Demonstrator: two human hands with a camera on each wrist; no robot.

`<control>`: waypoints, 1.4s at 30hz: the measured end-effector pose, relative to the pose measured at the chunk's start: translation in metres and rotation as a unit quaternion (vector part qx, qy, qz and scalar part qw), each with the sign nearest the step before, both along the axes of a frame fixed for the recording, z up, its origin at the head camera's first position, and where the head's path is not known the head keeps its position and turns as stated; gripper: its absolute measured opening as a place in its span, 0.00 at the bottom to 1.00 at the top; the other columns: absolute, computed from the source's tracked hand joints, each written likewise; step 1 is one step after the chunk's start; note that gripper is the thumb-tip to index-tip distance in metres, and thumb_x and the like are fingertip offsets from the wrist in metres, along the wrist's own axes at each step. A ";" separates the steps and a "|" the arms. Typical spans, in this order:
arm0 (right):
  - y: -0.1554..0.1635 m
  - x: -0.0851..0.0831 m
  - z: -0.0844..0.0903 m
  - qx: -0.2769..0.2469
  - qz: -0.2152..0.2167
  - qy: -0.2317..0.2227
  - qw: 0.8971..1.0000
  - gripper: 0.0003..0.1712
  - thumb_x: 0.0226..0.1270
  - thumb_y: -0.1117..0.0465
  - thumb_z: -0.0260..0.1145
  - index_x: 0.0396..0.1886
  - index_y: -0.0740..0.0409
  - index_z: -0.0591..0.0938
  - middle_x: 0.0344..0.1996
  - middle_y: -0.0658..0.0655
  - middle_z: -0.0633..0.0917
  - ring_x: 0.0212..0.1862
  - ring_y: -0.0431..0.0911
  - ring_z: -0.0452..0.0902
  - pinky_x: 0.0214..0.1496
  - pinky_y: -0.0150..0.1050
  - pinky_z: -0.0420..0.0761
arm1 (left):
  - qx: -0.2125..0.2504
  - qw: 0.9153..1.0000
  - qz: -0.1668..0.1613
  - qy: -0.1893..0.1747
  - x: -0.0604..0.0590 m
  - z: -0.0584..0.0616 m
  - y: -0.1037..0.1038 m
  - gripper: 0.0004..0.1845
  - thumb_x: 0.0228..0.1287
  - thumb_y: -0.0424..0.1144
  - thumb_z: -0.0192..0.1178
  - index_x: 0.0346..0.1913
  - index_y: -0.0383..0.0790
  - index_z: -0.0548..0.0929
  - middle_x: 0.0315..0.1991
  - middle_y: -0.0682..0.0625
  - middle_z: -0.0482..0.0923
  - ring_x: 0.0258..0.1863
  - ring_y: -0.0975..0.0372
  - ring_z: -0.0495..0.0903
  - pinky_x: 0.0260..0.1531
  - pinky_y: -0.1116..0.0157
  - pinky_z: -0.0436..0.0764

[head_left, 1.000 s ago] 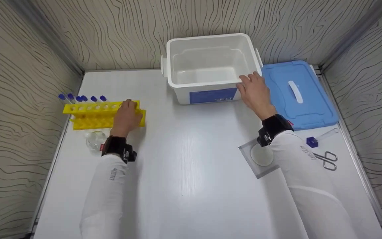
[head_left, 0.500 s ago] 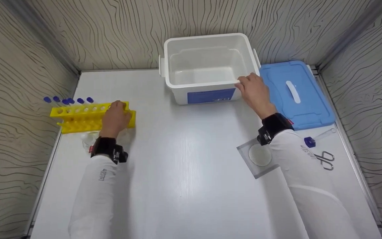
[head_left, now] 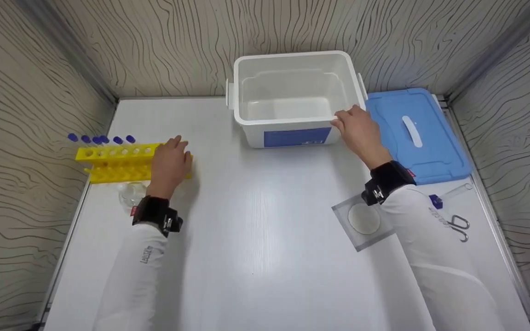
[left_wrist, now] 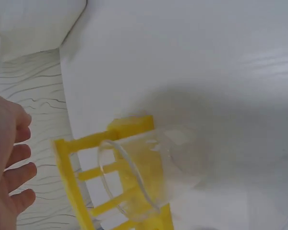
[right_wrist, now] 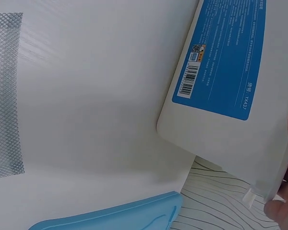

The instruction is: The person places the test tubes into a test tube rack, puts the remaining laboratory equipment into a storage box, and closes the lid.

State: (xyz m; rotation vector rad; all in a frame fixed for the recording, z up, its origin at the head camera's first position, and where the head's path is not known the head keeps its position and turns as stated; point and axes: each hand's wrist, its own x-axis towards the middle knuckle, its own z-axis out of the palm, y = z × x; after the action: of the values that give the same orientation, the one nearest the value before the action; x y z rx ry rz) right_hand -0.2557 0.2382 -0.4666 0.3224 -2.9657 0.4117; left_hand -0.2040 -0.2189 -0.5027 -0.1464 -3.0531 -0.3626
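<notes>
My left hand (head_left: 169,166) is over the right end of the yellow test tube rack (head_left: 113,153). In the left wrist view its fingers (left_wrist: 20,177) are loosely bent and apart from the rack. Several blue-capped test tubes (head_left: 118,139) show along the rack's far side; their lower parts are hidden. A clear glass beaker (left_wrist: 134,177) is in front of the rack. My right hand (head_left: 360,133) grips the front right corner of the white storage box (head_left: 288,122), its fingers curled at the rim. The box stands upright and lidless at the back, with nothing visible inside.
The blue lid (head_left: 419,156) with a white handle lies right of the box. Near the right edge are a blue-based clear tube (head_left: 453,192) and scissors or tongs (head_left: 459,225), partly under my sleeve. A wire gauze (head_left: 364,218) lies front right. Patterned walls enclose the table.
The rack has shifted left along the table with my left hand, and that hand's fingers have since lifted off it. My right hand stays at the box corner. The head view has shifted slightly.
</notes>
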 end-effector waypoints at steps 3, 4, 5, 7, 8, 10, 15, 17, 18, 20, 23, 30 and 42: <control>-0.001 0.002 0.000 -0.004 0.004 0.004 1.000 0.23 0.77 0.49 0.54 0.55 0.62 0.80 0.48 0.71 0.80 0.51 0.67 0.77 0.49 0.66 0.79 | 0.009 0.999 -0.014 0.028 -0.001 0.011 0.013 0.21 0.73 0.40 0.52 0.61 0.31 0.78 0.65 0.34 0.74 0.64 0.41 0.75 0.68 0.45 0.71; -0.001 0.003 -0.001 -0.005 0.004 0.005 1.000 0.23 0.77 0.49 0.54 0.55 0.63 0.80 0.49 0.71 0.81 0.52 0.67 0.77 0.51 0.66 0.78 | 0.018 0.999 -0.017 0.037 -0.001 0.015 0.018 0.20 0.72 0.40 0.52 0.61 0.32 0.79 0.64 0.34 0.75 0.63 0.42 0.75 0.67 0.46 0.72; -0.002 0.004 -0.001 -0.007 0.004 0.005 1.000 0.23 0.77 0.49 0.54 0.55 0.63 0.80 0.49 0.71 0.81 0.53 0.67 0.77 0.54 0.67 0.78 | 0.029 0.998 -0.020 0.045 -0.001 0.018 0.024 0.20 0.72 0.39 0.53 0.61 0.33 0.79 0.64 0.35 0.76 0.62 0.42 0.76 0.65 0.47 0.74; -0.002 0.007 -0.002 -0.009 0.002 0.005 1.000 0.23 0.76 0.49 0.55 0.55 0.62 0.80 0.51 0.71 0.81 0.56 0.68 0.76 0.56 0.68 0.77 | 0.053 0.997 -0.024 0.057 0.000 0.024 0.035 0.19 0.73 0.40 0.53 0.61 0.35 0.79 0.64 0.37 0.77 0.62 0.44 0.78 0.64 0.49 0.76; -0.003 0.009 -0.003 -0.009 0.002 0.005 1.000 0.22 0.76 0.49 0.55 0.55 0.62 0.80 0.52 0.71 0.81 0.57 0.68 0.76 0.57 0.68 0.76 | 0.067 0.995 -0.027 0.065 0.001 0.027 0.040 0.19 0.73 0.40 0.53 0.61 0.36 0.80 0.63 0.38 0.78 0.61 0.44 0.79 0.62 0.49 0.77; -0.003 0.013 -0.003 -0.009 -0.001 0.005 1.000 0.23 0.76 0.49 0.55 0.55 0.62 0.80 0.54 0.71 0.81 0.59 0.69 0.75 0.57 0.68 0.76 | 0.091 0.992 -0.032 0.080 0.002 0.031 0.052 0.18 0.73 0.40 0.53 0.61 0.38 0.80 0.63 0.39 0.79 0.60 0.46 0.80 0.61 0.50 0.79; -0.004 0.022 -0.004 -0.016 -0.003 0.008 1.000 0.23 0.76 0.49 0.54 0.55 0.63 0.80 0.58 0.72 0.79 0.66 0.70 0.69 0.65 0.69 0.71 | 0.112 0.986 -0.048 0.110 0.007 0.039 0.077 0.18 0.72 0.40 0.55 0.61 0.40 0.80 0.62 0.41 0.80 0.60 0.48 0.81 0.62 0.52 0.79; -0.006 0.027 -0.005 -0.021 -0.001 0.017 1.000 0.23 0.76 0.49 0.55 0.54 0.64 0.80 0.57 0.71 0.80 0.68 0.69 0.68 0.69 0.69 0.66 | 0.112 0.984 -0.057 0.123 0.010 0.039 0.085 0.18 0.72 0.40 0.56 0.61 0.40 0.80 0.62 0.42 0.80 0.60 0.49 0.81 0.62 0.53 0.79; -0.007 0.029 -0.006 -0.022 0.002 0.022 1.000 0.23 0.76 0.49 0.55 0.53 0.64 0.81 0.57 0.71 0.80 0.68 0.69 0.68 0.71 0.68 0.65 | 0.111 0.984 -0.061 0.127 0.011 0.039 0.089 0.18 0.72 0.40 0.56 0.61 0.40 0.80 0.62 0.42 0.80 0.60 0.49 0.80 0.62 0.53 0.79; -0.009 0.034 -0.005 -0.022 0.002 0.027 0.999 0.23 0.75 0.49 0.56 0.52 0.65 0.81 0.57 0.71 0.81 0.67 0.68 0.69 0.71 0.67 0.65 | 0.112 0.982 -0.070 0.135 0.013 0.038 0.096 0.19 0.71 0.40 0.56 0.61 0.40 0.80 0.63 0.43 0.79 0.61 0.49 0.80 0.63 0.53 0.78; -0.013 0.041 -0.004 -0.021 -0.002 0.019 1.000 0.23 0.75 0.49 0.56 0.53 0.65 0.81 0.57 0.71 0.80 0.67 0.67 0.69 0.70 0.67 0.66 | 0.115 0.980 -0.080 0.142 0.013 0.040 0.104 0.19 0.71 0.41 0.56 0.62 0.40 0.80 0.63 0.44 0.79 0.64 0.49 0.78 0.65 0.52 0.77; -0.018 0.053 -0.003 -0.027 -0.019 -0.012 0.999 0.25 0.76 0.48 0.54 0.56 0.64 0.80 0.62 0.71 0.78 0.71 0.66 0.65 0.74 0.67 0.59 | 0.112 0.980 -0.093 0.135 0.004 0.042 0.116 0.20 0.72 0.41 0.54 0.63 0.40 0.79 0.65 0.42 0.77 0.67 0.48 0.74 0.68 0.51 0.73; -0.031 0.084 -0.005 -0.045 -0.018 -0.012 0.999 0.23 0.74 0.48 0.57 0.53 0.63 0.82 0.63 0.70 0.78 0.73 0.66 0.64 0.75 0.66 0.58 | 0.097 0.993 -0.037 0.063 -0.014 0.036 0.112 0.25 0.72 0.42 0.53 0.69 0.38 0.72 0.72 0.39 0.67 0.74 0.45 0.64 0.75 0.50 0.63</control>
State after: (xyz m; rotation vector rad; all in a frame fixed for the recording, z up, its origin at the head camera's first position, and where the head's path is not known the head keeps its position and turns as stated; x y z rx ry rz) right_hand -0.1716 0.2074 -0.4717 0.2560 -2.9599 0.5479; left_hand -0.2182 -0.1070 -0.4668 -0.2609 -2.8745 -0.6251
